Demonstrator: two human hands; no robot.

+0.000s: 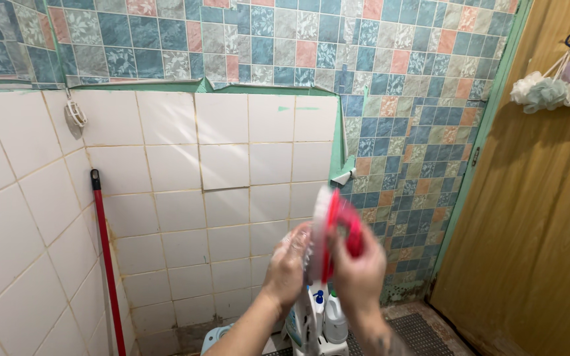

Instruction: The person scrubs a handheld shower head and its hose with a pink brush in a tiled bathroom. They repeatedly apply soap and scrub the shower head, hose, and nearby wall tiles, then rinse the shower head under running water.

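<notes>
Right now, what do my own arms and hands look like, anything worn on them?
Both forearms are bare, with no sleeves showing. The left hand appears covered by a thin, clear plastic glove, crinkled around the fingers. The right hand looks bare, with a dark marking, possibly a tattoo, near the wrist. No watch or rings visible.

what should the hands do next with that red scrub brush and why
Probably peel the clear wrap off the red scrub brush. The right hand grips it by the handle, while the left hand touches crinkled transparent film by the bristles, so the brush likely isn't ready for the tiled wall.

Head cam, close (facing tiled wall [232,165])
</notes>
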